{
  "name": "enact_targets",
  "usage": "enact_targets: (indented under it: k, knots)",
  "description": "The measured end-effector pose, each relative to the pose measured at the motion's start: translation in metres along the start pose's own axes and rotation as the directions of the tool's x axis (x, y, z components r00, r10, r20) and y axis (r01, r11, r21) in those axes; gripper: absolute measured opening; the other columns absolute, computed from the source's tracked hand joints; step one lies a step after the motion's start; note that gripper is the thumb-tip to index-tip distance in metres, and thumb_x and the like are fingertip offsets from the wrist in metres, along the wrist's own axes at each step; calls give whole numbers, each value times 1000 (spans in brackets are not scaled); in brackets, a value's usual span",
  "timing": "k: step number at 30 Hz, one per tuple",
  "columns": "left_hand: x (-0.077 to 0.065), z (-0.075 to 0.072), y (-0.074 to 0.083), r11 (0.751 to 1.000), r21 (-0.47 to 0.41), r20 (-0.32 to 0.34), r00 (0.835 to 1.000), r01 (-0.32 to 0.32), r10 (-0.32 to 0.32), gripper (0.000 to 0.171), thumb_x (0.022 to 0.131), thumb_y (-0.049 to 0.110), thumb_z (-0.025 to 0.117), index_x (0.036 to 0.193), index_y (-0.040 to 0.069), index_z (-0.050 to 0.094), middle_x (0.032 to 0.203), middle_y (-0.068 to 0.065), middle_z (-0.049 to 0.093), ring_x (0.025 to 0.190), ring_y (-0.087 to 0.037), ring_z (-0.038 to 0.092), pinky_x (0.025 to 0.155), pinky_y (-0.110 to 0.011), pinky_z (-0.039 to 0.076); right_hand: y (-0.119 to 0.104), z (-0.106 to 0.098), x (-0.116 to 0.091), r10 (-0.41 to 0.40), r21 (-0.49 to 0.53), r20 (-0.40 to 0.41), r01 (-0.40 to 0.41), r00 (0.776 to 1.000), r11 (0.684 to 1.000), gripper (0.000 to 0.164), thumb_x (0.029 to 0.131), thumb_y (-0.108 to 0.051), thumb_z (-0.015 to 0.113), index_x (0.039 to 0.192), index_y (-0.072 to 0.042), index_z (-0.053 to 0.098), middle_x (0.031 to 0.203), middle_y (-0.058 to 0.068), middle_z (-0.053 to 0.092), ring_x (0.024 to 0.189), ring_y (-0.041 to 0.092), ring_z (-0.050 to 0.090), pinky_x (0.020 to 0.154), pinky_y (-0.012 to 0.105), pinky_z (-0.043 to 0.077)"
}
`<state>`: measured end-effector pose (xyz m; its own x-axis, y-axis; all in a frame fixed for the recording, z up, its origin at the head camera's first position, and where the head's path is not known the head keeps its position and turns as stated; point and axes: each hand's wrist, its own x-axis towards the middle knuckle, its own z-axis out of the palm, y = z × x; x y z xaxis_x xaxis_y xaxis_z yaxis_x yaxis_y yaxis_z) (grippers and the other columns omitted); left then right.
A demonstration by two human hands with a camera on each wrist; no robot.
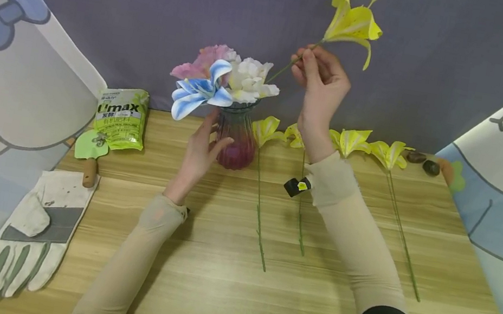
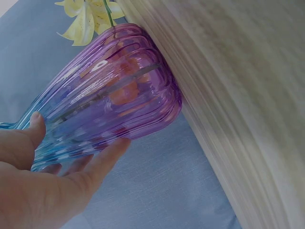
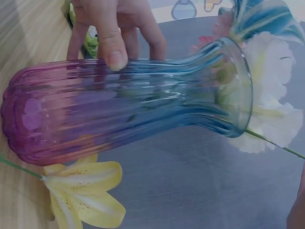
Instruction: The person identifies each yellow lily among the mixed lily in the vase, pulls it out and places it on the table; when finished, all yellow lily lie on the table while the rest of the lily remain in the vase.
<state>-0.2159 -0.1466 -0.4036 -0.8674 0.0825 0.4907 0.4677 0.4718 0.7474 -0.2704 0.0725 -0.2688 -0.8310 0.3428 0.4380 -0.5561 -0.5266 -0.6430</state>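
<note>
A ribbed glass vase (image 1: 237,146), blue at the neck and pink-purple at the base, stands upright near the table's back edge. My left hand (image 1: 200,150) holds it from the left side, thumb in front and fingers behind. In the vase are a blue-white lily (image 1: 203,90), a pink flower (image 1: 206,62) and white flowers (image 1: 247,80). Up and to the right, my right hand (image 1: 326,84) pinches the stem of a yellow lily (image 1: 351,25). Its green stem (image 3: 274,143) slants down to the vase mouth, as the right wrist view shows.
Several yellow lilies (image 1: 351,141) lie along the table's back, stems toward the front. Dark stones (image 1: 431,167) sit at the back right. On the left are a green fertilizer bag (image 1: 121,119), a small green trowel (image 1: 92,148) and a work glove (image 1: 39,233). A grey curtain (image 1: 156,10) hangs behind.
</note>
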Motion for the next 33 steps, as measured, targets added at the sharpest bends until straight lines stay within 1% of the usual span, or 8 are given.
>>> enact_targets:
  k: [7, 12, 16, 21, 23, 26, 30, 33]
  knots:
    - [0, -1, 2, 1000, -6, 9, 1000, 9, -9, 73, 102, 10, 74, 162, -5, 35, 148, -32, 56, 129, -51, 60, 93, -57, 61, -10, -2, 7, -39, 5, -35, 39, 999, 999, 11, 98, 10, 71, 96, 2, 78, 91, 19, 77, 81, 26, 76, 78, 33, 65]
    - [-1, -2, 2, 1000, 8, 5, 1000, 10, -10, 75, 100, 10, 76, 161, -6, 36, 146, -32, 57, 128, -51, 61, 92, -57, 61, -19, -1, 11, -111, 1, -40, 111, 993, 994, 8, 98, 10, 71, 98, 5, 78, 91, 21, 76, 80, 27, 77, 77, 33, 65]
    - [0, -3, 1, 1000, 17, 4, 1000, 16, -16, 75, 100, 10, 77, 161, -6, 36, 145, -32, 57, 128, -51, 61, 92, -57, 61, -22, 1, 13, -167, -40, 7, 167, 986, 985, 11, 99, 12, 69, 99, 4, 76, 92, 21, 76, 79, 27, 76, 78, 34, 65]
    - [-1, -3, 2, 1000, 14, 3, 1000, 12, -12, 73, 101, 10, 76, 161, -5, 37, 146, -32, 57, 127, -51, 62, 93, -56, 61, -22, 7, 10, -182, -154, 160, 207, 970, 966, 14, 100, 14, 66, 100, 2, 73, 94, 19, 75, 82, 27, 77, 80, 37, 65]
    - [-1, -3, 1, 1000, 15, 3, 1000, 10, -10, 73, 101, 10, 76, 160, -6, 37, 147, -32, 56, 128, -51, 61, 93, -56, 61, -23, 12, 8, -181, -181, 203, 218, 962, 959, 13, 100, 13, 67, 100, 2, 73, 95, 19, 74, 83, 28, 76, 80, 38, 65]
    - [-2, -3, 2, 1000, 13, 0, 1000, 11, -11, 73, 100, 9, 77, 159, -7, 38, 146, -32, 57, 128, -50, 61, 93, -55, 61, -28, 20, 8, -195, -207, 221, 241, 956, 948, 11, 99, 13, 69, 99, 2, 73, 94, 21, 74, 83, 27, 76, 78, 35, 65]
    - [-3, -3, 2, 1000, 7, 1, 1000, 14, -14, 73, 100, 9, 77, 159, -8, 38, 145, -32, 57, 127, -49, 62, 93, -55, 61, -35, 29, 12, -222, -235, 199, 267, 955, 935, 8, 98, 11, 72, 98, 3, 72, 93, 21, 74, 81, 27, 75, 76, 33, 65]
    - [-3, -3, 3, 1000, 5, 5, 1000, 13, -13, 72, 101, 9, 76, 159, -8, 38, 146, -32, 57, 127, -50, 62, 93, -55, 61, -36, 31, 13, -197, -260, 209, 248, 958, 933, 6, 98, 8, 72, 98, 2, 73, 92, 20, 74, 81, 27, 75, 77, 34, 65]
